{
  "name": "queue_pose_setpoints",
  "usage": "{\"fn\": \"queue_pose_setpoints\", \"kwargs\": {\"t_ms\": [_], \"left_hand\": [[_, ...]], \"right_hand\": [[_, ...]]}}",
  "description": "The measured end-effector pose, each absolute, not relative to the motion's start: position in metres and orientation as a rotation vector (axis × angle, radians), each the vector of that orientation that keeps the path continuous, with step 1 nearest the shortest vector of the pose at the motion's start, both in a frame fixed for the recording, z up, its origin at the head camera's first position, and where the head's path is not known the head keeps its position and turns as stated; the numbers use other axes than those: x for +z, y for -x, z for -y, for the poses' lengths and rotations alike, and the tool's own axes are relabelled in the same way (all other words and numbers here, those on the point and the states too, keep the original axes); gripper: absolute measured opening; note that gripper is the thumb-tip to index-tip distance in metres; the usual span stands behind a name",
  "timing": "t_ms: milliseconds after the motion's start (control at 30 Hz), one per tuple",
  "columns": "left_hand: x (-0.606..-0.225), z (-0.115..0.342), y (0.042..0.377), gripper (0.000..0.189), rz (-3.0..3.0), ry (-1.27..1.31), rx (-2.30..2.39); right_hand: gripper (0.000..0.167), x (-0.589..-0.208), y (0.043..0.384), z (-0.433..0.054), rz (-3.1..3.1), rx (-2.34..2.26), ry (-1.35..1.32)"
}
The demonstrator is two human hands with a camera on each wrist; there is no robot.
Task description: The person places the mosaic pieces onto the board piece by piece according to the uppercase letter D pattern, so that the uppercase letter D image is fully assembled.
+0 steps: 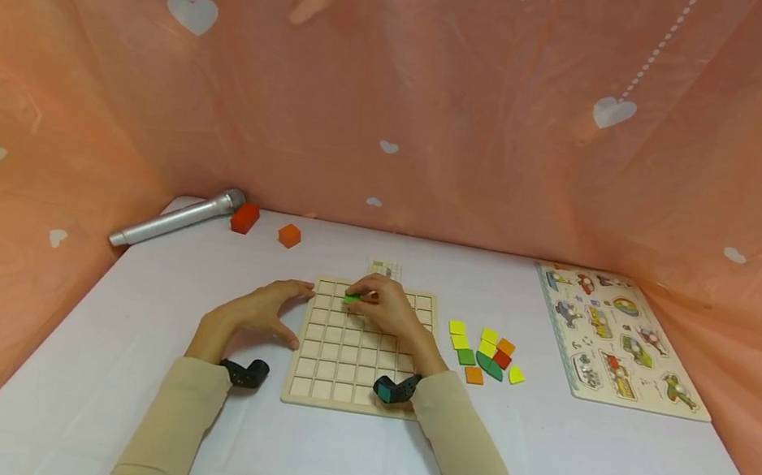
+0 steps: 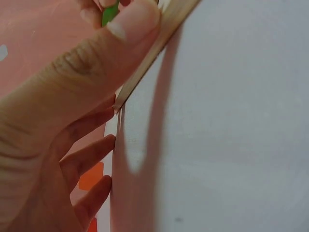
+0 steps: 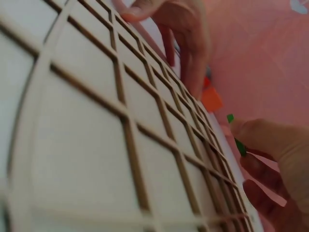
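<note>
Grid board (image 1: pixel 327 370) smooth, matt wood; microphone (image 1: pixel 180 221) smooth, metal-looking; backdrop (image 1: pixel 402 93) creased, cloth-like, faint sheen; sleeves (image 1: pixel 177 416) matt cloth

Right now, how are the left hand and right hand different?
The right hand pinches a green piece; the left hand holds no piece and touches the grid board. The right hand is over the board; the left hand is at its left side. Both have beige sleeves.

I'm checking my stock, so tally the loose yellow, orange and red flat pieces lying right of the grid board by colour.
Yellow pieces: 5
Orange pieces: 2
Red piece: 1
Total: 8
</note>
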State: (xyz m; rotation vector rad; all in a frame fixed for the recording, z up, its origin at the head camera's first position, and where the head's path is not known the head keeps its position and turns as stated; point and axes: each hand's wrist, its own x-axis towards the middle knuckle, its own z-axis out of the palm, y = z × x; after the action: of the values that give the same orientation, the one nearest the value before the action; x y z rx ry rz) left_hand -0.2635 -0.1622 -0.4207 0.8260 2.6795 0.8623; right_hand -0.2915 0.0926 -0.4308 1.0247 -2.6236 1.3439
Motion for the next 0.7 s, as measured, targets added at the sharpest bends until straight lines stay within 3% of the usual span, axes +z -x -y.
{"fn": "queue_pose_setpoints", "kwargs": {"t_ms": [700], "left_hand": [[-0.425, 0.164, 0.266, 0.087, -2.677, -0.821, 0.865]], "right_hand": [[0.016, -0.449, 0.293, -0.076, 2.594, 1.19, -1.003]]}}
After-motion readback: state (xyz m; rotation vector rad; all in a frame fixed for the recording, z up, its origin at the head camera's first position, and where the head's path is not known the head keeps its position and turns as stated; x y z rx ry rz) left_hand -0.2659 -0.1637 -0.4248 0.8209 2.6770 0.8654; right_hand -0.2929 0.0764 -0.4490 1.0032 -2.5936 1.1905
